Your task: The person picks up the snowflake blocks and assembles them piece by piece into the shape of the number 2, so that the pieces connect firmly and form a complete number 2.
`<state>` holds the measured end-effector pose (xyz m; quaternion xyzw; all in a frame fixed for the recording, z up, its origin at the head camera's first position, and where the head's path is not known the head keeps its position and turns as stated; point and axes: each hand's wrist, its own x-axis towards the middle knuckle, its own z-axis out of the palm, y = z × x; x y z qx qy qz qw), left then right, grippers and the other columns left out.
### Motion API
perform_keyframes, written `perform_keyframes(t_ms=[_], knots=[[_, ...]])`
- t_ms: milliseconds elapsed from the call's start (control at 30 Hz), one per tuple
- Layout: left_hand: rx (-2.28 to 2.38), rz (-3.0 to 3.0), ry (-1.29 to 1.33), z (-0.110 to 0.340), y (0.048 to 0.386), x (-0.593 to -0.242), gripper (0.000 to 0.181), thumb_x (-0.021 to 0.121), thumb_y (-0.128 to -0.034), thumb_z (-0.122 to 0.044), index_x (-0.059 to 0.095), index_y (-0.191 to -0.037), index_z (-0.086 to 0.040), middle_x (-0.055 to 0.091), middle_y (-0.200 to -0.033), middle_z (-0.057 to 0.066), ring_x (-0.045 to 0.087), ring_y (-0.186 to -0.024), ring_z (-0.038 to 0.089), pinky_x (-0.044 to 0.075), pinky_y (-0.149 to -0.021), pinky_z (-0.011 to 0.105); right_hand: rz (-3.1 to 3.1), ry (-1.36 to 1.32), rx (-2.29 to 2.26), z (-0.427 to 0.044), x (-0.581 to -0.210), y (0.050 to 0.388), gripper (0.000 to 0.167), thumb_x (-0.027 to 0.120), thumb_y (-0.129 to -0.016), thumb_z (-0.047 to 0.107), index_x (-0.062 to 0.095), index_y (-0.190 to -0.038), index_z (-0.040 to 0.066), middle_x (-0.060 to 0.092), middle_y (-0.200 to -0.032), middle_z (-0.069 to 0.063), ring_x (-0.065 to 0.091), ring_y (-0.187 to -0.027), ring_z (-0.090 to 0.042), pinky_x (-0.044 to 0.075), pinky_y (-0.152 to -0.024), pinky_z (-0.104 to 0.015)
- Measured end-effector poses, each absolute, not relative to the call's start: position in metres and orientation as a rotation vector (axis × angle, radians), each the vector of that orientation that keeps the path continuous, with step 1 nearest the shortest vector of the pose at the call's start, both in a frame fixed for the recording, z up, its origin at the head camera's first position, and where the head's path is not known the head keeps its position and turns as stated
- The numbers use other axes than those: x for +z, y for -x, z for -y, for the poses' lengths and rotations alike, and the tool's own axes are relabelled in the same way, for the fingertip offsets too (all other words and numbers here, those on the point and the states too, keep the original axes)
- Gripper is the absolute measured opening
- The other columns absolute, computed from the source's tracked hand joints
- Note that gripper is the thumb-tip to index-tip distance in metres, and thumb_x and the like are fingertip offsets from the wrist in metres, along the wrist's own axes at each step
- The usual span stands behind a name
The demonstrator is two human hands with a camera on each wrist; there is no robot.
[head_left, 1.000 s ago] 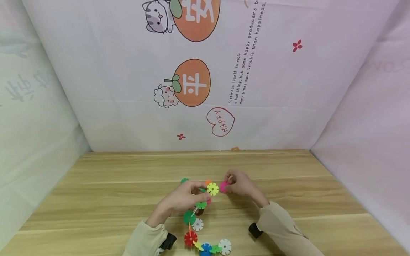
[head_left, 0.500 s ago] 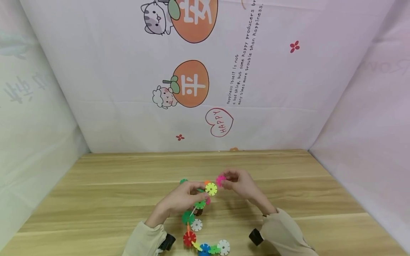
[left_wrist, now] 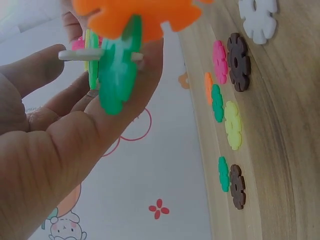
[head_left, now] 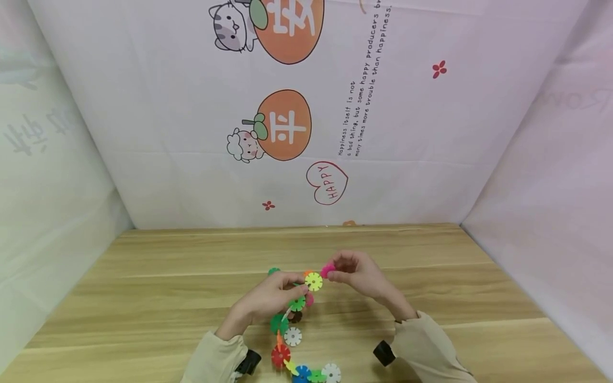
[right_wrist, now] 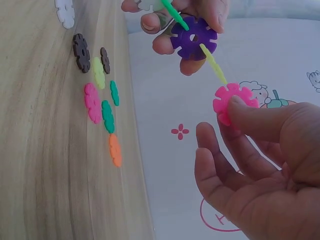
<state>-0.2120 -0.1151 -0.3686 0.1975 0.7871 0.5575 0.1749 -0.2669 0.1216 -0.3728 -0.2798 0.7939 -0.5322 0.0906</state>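
Right grip is pinching the pink disc above the surface, closing the earlier gap and now meeting the yellow disc. Left grip is holding the chain. Link probably forming.

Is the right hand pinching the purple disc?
No, in the right wrist view the right hand pinches a pink disc, with a yellow disc between that and the purple disc.

Two hands; one linked chain; eight flat-lying discs
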Motion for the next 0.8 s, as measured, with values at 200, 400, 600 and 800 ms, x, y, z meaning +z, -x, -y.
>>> perform_keyframes(t_ms=[200, 400, 600, 800], knots=[[1.587, -2.205, -0.586, 0.1130, 0.2124, -0.3698, 0.025, 0.048, -0.1019, -0.019, 0.066, -0.098, -0.002, 0.062, -0.081, 0.012, 0.040, -0.051, 0.012, 0.037, -0.050, 0.024, -2.337, 0.859, -1.579, -0.1224, -0.3754, 0.2687, 0.008, 0.067, -0.088, 0.001, 0.067, -0.095, 0.001, 0.070, -0.093, -0.011, 0.063, -0.087, -0.037, 0.054, -0.078, -0.044], [1.607, -2.162, -0.608, 0.1110, 0.2126, -0.3723, 0.023, 0.048, -0.1017, -0.015, 0.067, -0.092, -0.005, 0.065, -0.084, 0.019, 0.045, -0.055, 0.013, 0.039, -0.051, 0.023, -2.348, 0.924, -1.567, -0.1237, -0.3753, 0.2685, 0.006, 0.067, -0.087, -0.002, 0.068, -0.093, -0.002, 0.070, -0.089, -0.013, 0.066, -0.081, -0.025, 0.056, -0.075, -0.037], [1.686, -2.074, -0.575, 0.1112, 0.2122, -0.3731, 0.025, 0.047, -0.1017, -0.012, 0.066, -0.090, 0.000, 0.063, -0.080, 0.017, 0.049, -0.056, 0.016, 0.043, -0.053, 0.024, -2.371, 0.958, -1.581, -0.1207, -0.3747, 0.2673, 0.005, 0.068, -0.086, -0.003, 0.069, -0.091, -0.003, 0.070, -0.087, -0.014, 0.066, -0.076, -0.015, 0.056, -0.071, -0.028], [1.789, -1.948, -0.515, 0.1113, 0.2127, -0.3740, 0.025, 0.047, -0.1012, -0.008, 0.064, -0.093, 0.009, 0.063, -0.076, 0.009, 0.050, -0.059, 0.018, 0.045, -0.055, 0.028, -2.383, 1.063, -1.627, -0.1170, -0.3799, 0.2681, 0.006, 0.068, -0.084, -0.006, 0.069, -0.088, -0.003, 0.070, -0.085, -0.014, 0.067, -0.075, -0.022, 0.057, -0.069, -0.033]])
